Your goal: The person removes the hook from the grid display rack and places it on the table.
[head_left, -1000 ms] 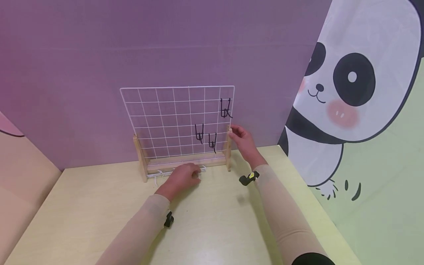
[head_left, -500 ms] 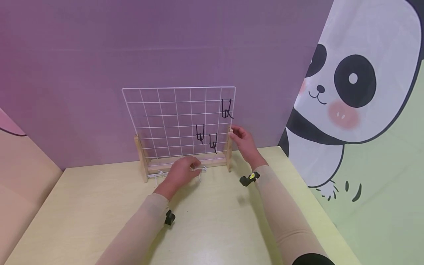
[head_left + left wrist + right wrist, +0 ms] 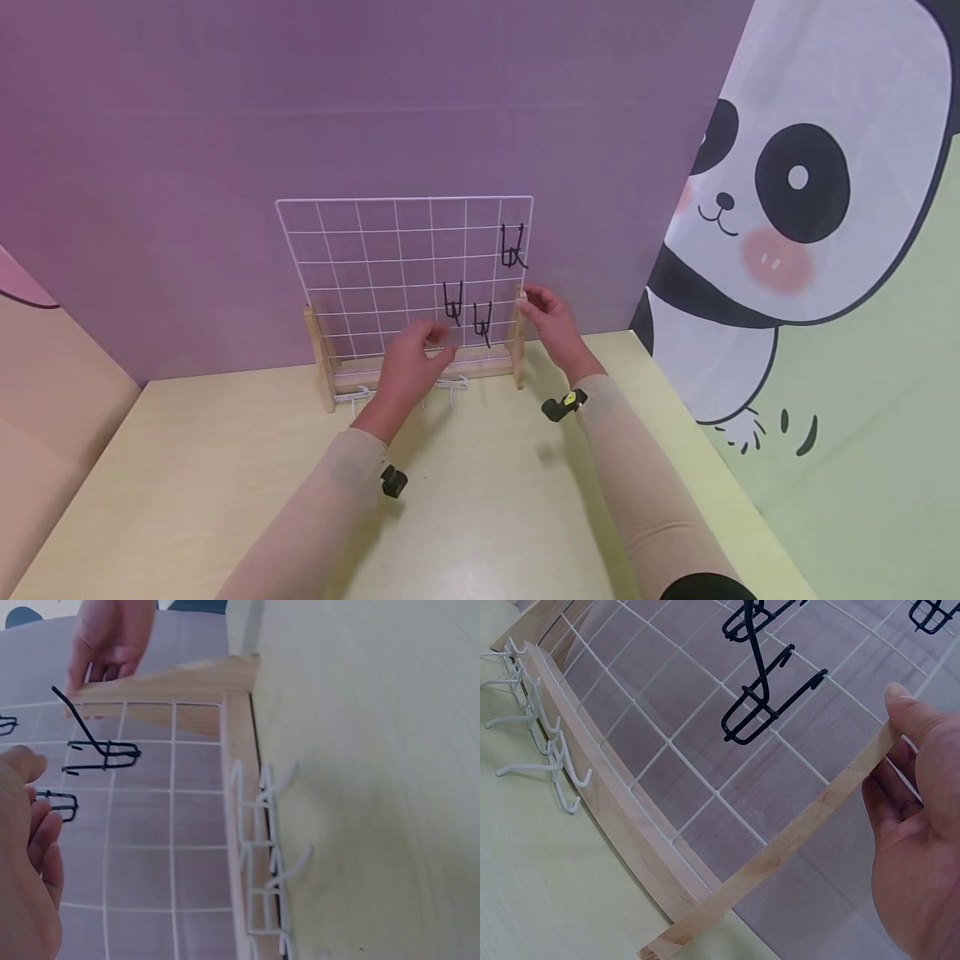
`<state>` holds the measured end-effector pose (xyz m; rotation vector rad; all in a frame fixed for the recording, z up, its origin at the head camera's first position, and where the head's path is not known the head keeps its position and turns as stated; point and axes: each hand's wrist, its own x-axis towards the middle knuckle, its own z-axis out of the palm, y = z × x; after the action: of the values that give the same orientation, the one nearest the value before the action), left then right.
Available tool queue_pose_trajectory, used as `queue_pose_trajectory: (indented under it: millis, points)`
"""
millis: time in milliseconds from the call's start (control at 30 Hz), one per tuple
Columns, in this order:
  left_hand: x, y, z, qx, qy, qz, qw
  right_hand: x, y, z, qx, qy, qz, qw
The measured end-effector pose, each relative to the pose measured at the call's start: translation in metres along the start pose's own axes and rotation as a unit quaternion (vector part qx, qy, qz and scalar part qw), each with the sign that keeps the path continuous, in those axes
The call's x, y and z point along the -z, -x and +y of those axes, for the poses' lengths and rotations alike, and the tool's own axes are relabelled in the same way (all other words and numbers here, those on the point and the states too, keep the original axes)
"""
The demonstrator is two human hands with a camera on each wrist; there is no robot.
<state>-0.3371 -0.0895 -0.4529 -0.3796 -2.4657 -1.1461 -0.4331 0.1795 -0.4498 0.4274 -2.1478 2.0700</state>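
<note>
Head view, near to far: pale sleeves (image 3: 322,508) reach over a light wood-tone worktop (image 3: 480,517). Left hand (image 3: 403,371) is in front of the grid, fingers loosely bent, clear gap to thumb, nothing visible in it; can't tell if it touches the wires. White hooks (image 3: 525,769) sit in a row along the front of the stand's base bar, thin wire, prongs toward the near side. Wooden stand (image 3: 780,836) is at the back of the worktop: pale, plain grain, side uprights plus low crossbar. Right hand (image 3: 555,325) pinches its right upright near the top, thumb in front, fingers behind. White grid panel (image 3: 718,793) stands in it: thin wires, squarish cells, rounded top corners. Three black hooks (image 3: 482,327) hang on its right half, one near the top right corner, two lower; twin arms, a loop, one angled prong. Beyond: purple wall (image 3: 187,125), panda picture (image 3: 802,179) to the right.

Hard to see: dark round shape (image 3: 708,587) at the bottom edge, cut off, can't tell what. Left hand hides part of the white row; left wrist view crops it too, can't count. Left fingers cover part of one black hook there. Right wrist view crops the black hooks at top.
</note>
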Motion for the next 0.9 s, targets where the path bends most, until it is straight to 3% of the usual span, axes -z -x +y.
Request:
queue_pose_trajectory:
  millis: [267,900]
  points:
    - [0.002,-0.008,0.012,-0.038,0.028,0.043,0.998,0.0,0.0,0.0,-0.005,0.003,0.002,1.0]
    - [0.002,-0.017,0.017,-0.086,0.032,0.042,0.9949,0.0,0.0,0.0,-0.003,0.006,0.004,1.0]
